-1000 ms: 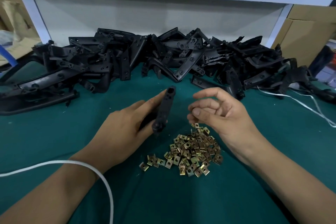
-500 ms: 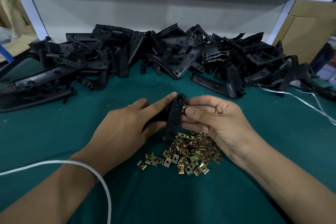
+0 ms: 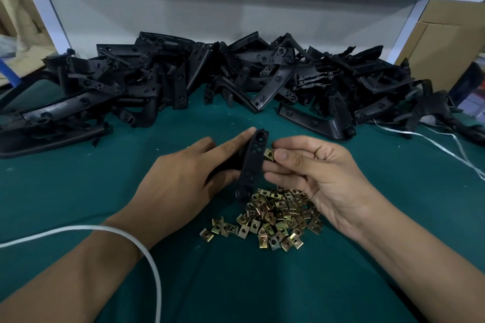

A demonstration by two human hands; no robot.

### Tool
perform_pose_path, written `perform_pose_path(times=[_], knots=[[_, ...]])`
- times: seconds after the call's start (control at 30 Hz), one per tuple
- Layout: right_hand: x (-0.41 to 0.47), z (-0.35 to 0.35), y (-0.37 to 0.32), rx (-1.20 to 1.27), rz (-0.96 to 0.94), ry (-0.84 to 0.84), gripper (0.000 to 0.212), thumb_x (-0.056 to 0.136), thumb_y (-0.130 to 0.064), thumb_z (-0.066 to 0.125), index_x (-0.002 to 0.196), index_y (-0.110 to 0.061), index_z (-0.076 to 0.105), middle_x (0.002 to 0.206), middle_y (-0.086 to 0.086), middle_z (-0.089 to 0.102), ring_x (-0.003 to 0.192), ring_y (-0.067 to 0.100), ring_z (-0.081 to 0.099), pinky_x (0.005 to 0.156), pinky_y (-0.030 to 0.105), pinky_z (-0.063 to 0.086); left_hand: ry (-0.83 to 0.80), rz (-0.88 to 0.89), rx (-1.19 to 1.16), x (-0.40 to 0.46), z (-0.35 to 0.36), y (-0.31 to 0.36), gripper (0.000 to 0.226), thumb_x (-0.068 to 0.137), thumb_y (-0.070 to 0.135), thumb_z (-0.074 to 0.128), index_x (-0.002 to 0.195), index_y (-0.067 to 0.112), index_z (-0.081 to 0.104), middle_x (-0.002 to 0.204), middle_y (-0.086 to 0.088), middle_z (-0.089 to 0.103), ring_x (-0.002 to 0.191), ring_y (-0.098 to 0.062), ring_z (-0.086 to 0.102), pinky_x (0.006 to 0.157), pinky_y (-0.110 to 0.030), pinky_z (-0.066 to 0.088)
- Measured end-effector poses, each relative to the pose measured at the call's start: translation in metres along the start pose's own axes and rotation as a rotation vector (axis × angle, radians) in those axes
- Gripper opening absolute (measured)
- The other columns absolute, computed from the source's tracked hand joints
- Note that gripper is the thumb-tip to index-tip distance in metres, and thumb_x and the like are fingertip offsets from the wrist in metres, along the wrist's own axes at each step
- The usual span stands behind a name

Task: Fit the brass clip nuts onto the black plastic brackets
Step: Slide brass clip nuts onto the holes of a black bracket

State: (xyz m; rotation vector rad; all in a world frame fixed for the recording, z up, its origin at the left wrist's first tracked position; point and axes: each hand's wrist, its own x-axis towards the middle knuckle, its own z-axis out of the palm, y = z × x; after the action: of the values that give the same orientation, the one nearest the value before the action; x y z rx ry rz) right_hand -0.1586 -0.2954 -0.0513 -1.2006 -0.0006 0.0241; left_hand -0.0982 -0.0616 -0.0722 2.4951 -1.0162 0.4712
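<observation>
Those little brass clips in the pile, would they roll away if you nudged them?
Probably not: the brass clip nuts look flat and squarish, so they would likely slide. They seem light and small, since the right hand pinches one with fingertips.

Head view, both forearms in frame. Left hand [image 3: 181, 186] and right hand [image 3: 322, 178]: bare, no gloves, rings or watch. Forearms bare to the frame edge; no sleeve or cuff shows. Nails short and unpainted (seen on the right thumb [image 3: 282, 156] and the fingers next to it). White cord [image 3: 147, 252] lies looped over the left wrist; its ends run out of view.
</observation>
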Motion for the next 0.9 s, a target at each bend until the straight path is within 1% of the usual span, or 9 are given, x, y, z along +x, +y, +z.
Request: perform_pose_path(times=[0.1,0.2,0.27,0.37,0.47,0.53,0.63,0.77,0.9], knots=[[0.0,0.0,0.0,-0.009,-0.002,0.008,0.028,0.078,-0.003,0.083,0.105,0.002,0.079,0.102,0.03,0.076,0.091,0.034,0.08,0.073,0.034,0.065,-0.009,-0.002,0.007,0.001,0.0,0.0,0.064,0.094,0.066,0.025,0.156,0.06,0.007,0.09,0.012,0.048,0.066,-0.011,0.052,0.051,-0.035,0.049],[0.001,0.0,0.0,-0.036,0.004,0.017,0.027,0.077,-0.003,0.084,0.104,0.002,0.079,0.101,0.029,0.077,0.088,0.033,0.08,0.071,0.032,0.065,-0.023,0.0,0.04,0.001,-0.001,0.001,0.066,0.095,0.064,0.027,0.158,0.057,0.009,0.089,0.011,0.047,0.064,-0.011,0.049,0.049,-0.032,0.046],[0.001,0.0,-0.001,-0.044,0.002,0.019,0.028,0.077,-0.004,0.085,0.103,0.002,0.078,0.101,0.029,0.076,0.088,0.033,0.08,0.071,0.032,0.065,-0.032,0.003,0.055,0.002,-0.001,0.001,0.066,0.095,0.063,0.027,0.158,0.056,0.009,0.091,0.01,0.047,0.065,-0.012,0.05,0.05,-0.034,0.047],[0.001,0.0,-0.002,-0.055,-0.007,0.021,0.03,0.074,-0.007,0.088,0.102,-0.001,0.08,0.1,0.03,0.076,0.086,0.033,0.08,0.07,0.032,0.065,-0.034,0.011,0.061,0.002,-0.001,0.002,0.066,0.095,0.061,0.027,0.158,0.055,0.011,0.091,0.008,0.048,0.065,-0.013,0.051,0.05,-0.036,0.048],[0.0,0.0,0.0,-0.046,-0.016,0.019,0.028,0.073,-0.008,0.087,0.099,-0.003,0.081,0.099,0.03,0.076,0.084,0.033,0.08,0.068,0.032,0.065,-0.033,0.018,0.056,0.001,-0.001,0.002,0.065,0.096,0.06,0.028,0.159,0.053,0.013,0.09,0.008,0.047,0.064,-0.013,0.05,0.048,-0.034,0.046],[0.0,0.003,0.002,-0.029,-0.036,0.024,0.027,0.073,-0.009,0.087,0.098,-0.004,0.081,0.098,0.03,0.076,0.084,0.033,0.08,0.068,0.032,0.065,-0.028,0.012,0.061,0.001,-0.001,0.003,0.065,0.097,0.059,0.029,0.159,0.052,0.015,0.089,0.009,0.045,0.064,-0.012,0.049,0.048,-0.032,0.044],[0.0,0.008,0.008,-0.028,-0.114,0.079,0.026,0.072,-0.012,0.088,0.096,-0.005,0.081,0.096,0.027,0.077,0.083,0.031,0.079,0.069,0.033,0.064,-0.009,-0.032,0.097,0.001,0.001,0.005,0.065,0.098,0.056,0.034,0.159,0.053,0.013,0.09,0.008,0.045,0.064,-0.014,0.048,0.049,-0.034,0.045],[-0.002,0.015,0.015,-0.012,-0.189,0.126,0.025,0.074,-0.016,0.089,0.097,-0.009,0.08,0.098,0.025,0.078,0.086,0.032,0.079,0.074,0.036,0.064,0.016,-0.059,0.132,0.003,0.004,0.012,0.064,0.098,0.056,0.027,0.16,0.051,0.011,0.089,0.006,0.044,0.063,-0.017,0.047,0.047,-0.035,0.044],[-0.002,0.015,0.014,0.004,-0.156,0.109,0.021,0.075,-0.017,0.087,0.095,-0.011,0.081,0.099,0.024,0.078,0.087,0.032,0.079,0.071,0.033,0.064,0.022,-0.037,0.11,0.005,0.005,0.012,0.063,0.1,0.057,0.026,0.161,0.049,0.012,0.09,0.006,0.044,0.063,-0.016,0.046,0.047,-0.032,0.04]])
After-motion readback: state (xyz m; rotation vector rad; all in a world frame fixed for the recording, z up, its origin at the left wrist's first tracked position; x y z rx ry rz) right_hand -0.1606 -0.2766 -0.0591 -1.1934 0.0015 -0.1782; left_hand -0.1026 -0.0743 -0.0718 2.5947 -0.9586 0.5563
